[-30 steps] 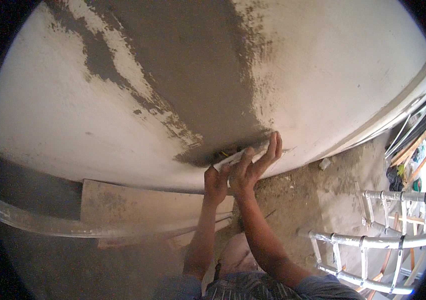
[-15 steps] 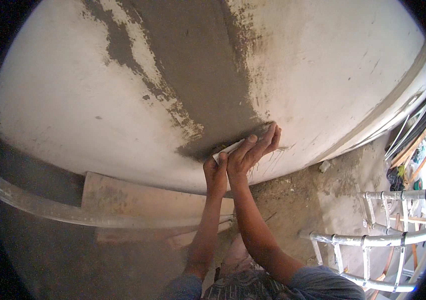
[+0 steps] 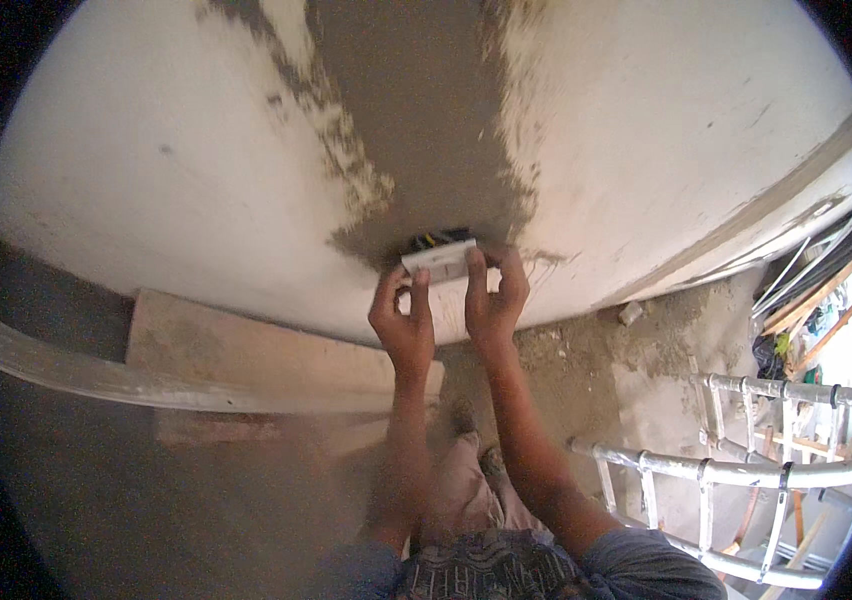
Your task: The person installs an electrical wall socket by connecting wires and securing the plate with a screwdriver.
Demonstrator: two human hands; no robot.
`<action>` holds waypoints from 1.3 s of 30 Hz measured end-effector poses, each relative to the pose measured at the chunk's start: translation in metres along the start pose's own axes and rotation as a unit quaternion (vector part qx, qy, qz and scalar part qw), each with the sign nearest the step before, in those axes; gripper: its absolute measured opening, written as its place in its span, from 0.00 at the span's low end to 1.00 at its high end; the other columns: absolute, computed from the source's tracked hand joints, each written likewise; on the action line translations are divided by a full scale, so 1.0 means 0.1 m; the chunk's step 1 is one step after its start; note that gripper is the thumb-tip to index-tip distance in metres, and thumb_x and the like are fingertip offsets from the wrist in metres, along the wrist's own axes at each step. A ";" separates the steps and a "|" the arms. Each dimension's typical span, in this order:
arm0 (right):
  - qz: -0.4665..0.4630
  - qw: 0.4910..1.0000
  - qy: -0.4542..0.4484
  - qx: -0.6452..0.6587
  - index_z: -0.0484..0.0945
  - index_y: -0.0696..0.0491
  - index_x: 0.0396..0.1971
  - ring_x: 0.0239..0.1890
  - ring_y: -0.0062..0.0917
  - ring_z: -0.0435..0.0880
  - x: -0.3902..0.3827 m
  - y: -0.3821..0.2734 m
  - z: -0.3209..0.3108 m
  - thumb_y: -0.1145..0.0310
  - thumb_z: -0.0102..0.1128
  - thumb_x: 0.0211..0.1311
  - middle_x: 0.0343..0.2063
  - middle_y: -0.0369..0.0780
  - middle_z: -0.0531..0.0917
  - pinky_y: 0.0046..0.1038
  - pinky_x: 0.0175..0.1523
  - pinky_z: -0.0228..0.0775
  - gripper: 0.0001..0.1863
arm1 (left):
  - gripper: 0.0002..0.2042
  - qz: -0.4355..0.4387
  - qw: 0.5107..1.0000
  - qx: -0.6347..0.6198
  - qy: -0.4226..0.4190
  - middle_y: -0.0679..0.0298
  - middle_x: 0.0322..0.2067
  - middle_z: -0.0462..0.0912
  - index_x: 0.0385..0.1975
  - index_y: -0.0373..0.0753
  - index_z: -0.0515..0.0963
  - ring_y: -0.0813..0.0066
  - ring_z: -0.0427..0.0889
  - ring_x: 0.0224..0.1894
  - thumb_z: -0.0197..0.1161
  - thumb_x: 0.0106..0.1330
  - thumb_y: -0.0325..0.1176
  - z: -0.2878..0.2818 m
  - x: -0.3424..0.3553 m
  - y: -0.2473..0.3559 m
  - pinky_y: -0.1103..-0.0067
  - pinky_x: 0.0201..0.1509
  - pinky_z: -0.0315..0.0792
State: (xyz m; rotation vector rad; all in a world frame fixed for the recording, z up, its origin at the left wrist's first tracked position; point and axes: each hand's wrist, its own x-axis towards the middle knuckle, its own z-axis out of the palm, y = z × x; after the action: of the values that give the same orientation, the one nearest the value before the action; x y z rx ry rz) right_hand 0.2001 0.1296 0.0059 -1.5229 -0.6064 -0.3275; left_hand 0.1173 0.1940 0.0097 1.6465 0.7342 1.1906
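Observation:
A white electrical wall plate (image 3: 443,264) is held between my two hands at the lower end of a grey plaster strip on the wall. My left hand (image 3: 404,318) grips its left end, thumb on the front and fingers curled round behind. My right hand (image 3: 494,300) pinches the right end the same way, thumb on the front. Above the plate's top edge, dark and yellow wires (image 3: 434,240) show in the gap against the wall. The plate's back and the box behind it are hidden. Grey plaster (image 3: 411,120) surrounds this spot, with ragged edges on the white wall (image 3: 626,130).
An aluminium ladder (image 3: 706,470) lies or leans at the lower right. Flat boards (image 3: 246,340) and a long pale bar (image 3: 66,372) extend along the wall's foot on the left. Timber strips and pipes (image 3: 816,290) are piled at far right. Rubble dots the floor (image 3: 576,370).
My hands have shifted from pressing the plate side-on to holding it by both ends. The plate now tilts away from the wall, and wires show above it. The view has moved slightly.

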 end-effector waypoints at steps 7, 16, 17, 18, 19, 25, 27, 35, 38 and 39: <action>-0.028 0.998 -0.036 0.032 0.74 0.59 0.34 0.32 0.16 0.72 -0.01 0.35 -0.04 0.70 0.55 0.68 0.27 0.35 0.77 0.20 0.39 0.66 0.07 | 0.09 0.028 0.999 -0.044 -0.008 0.61 0.32 0.82 0.37 0.31 0.79 0.77 0.79 0.36 0.65 0.64 0.32 0.03 -0.09 -0.17 0.79 0.39 0.74; -0.109 0.990 -0.072 0.049 0.75 0.58 0.35 0.33 0.14 0.72 0.08 0.46 -0.07 0.67 0.55 0.70 0.28 0.34 0.78 0.18 0.40 0.66 0.09 | 0.10 0.068 0.993 -0.098 -0.013 0.61 0.31 0.81 0.38 0.31 0.79 0.79 0.79 0.35 0.65 0.65 0.33 0.13 -0.11 -0.44 0.82 0.35 0.74; -0.114 0.989 -0.078 0.055 0.75 0.58 0.35 0.33 0.14 0.72 0.10 0.48 -0.08 0.67 0.54 0.70 0.27 0.34 0.78 0.18 0.39 0.66 0.09 | 0.11 0.077 0.992 -0.099 -0.012 0.62 0.31 0.81 0.39 0.32 0.79 0.79 0.79 0.34 0.65 0.65 0.33 0.13 -0.11 -0.46 0.82 0.35 0.74; -0.118 0.988 -0.088 0.048 0.75 0.58 0.35 0.33 0.14 0.72 0.10 0.48 -0.10 0.67 0.54 0.70 0.27 0.34 0.78 0.18 0.39 0.66 0.09 | 0.11 0.086 0.991 -0.099 -0.010 0.62 0.31 0.81 0.39 0.32 0.79 0.79 0.79 0.34 0.65 0.65 0.34 0.13 -0.11 -0.48 0.82 0.35 0.74; -0.123 0.987 -0.098 0.041 0.75 0.58 0.35 0.33 0.14 0.72 0.12 0.46 -0.11 0.67 0.54 0.70 0.27 0.34 0.78 0.18 0.39 0.66 0.09 | 0.11 0.095 0.991 -0.099 -0.008 0.62 0.30 0.81 0.39 0.32 0.79 0.78 0.79 0.34 0.64 0.65 0.34 0.13 -0.10 -0.49 0.81 0.35 0.74; -0.148 0.989 -0.026 0.011 0.75 0.58 0.38 0.30 0.23 0.79 0.08 0.37 -0.09 0.68 0.58 0.65 0.27 0.41 0.80 0.27 0.38 0.71 0.09 | 0.14 0.108 0.992 -0.060 0.037 0.60 0.39 0.82 0.42 0.33 0.79 0.74 0.78 0.42 0.61 0.68 0.38 0.13 -0.12 -0.31 0.76 0.46 0.72; -0.197 0.980 0.039 -0.005 0.73 0.59 0.43 0.38 0.28 0.79 0.13 0.35 -0.04 0.67 0.58 0.64 0.35 0.45 0.80 0.30 0.45 0.70 0.12 | 0.13 0.255 0.951 0.044 0.167 0.57 0.39 0.80 0.43 0.34 0.78 0.66 0.77 0.44 0.59 0.69 0.37 0.13 0.07 -0.37 0.70 0.49 0.70; -0.042 0.990 0.130 0.028 0.74 0.60 0.43 0.36 0.24 0.75 0.08 0.44 0.01 0.66 0.49 0.71 0.33 0.41 0.77 0.25 0.42 0.68 0.13 | 0.13 0.236 0.961 0.011 0.145 0.59 0.34 0.76 0.38 0.34 0.75 0.66 0.72 0.36 0.58 0.69 0.40 0.25 -0.08 -0.54 0.71 0.40 0.67; 0.042 0.997 -0.039 0.053 0.76 0.60 0.43 0.33 0.21 0.75 -0.07 0.47 -0.14 0.67 0.49 0.71 0.32 0.40 0.79 0.23 0.38 0.70 0.12 | 0.10 0.151 0.984 -0.052 0.083 0.60 0.35 0.76 0.38 0.32 0.76 0.72 0.74 0.35 0.62 0.67 0.33 0.23 -0.24 -0.57 0.77 0.38 0.69; 0.070 0.992 -0.085 0.060 0.77 0.59 0.42 0.33 0.22 0.77 -0.09 0.48 -0.20 0.67 0.50 0.70 0.32 0.41 0.80 0.24 0.38 0.71 0.12 | 0.09 0.113 0.988 -0.081 0.065 0.60 0.35 0.77 0.38 0.32 0.76 0.73 0.74 0.35 0.63 0.66 0.31 0.25 -0.26 -0.55 0.78 0.37 0.69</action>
State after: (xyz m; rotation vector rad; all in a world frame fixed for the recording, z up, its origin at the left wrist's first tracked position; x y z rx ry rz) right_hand 0.2232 0.1104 -0.0379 -1.4771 -0.6373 -0.0523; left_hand 0.1342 0.1836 -0.0533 1.5572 0.5248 1.4901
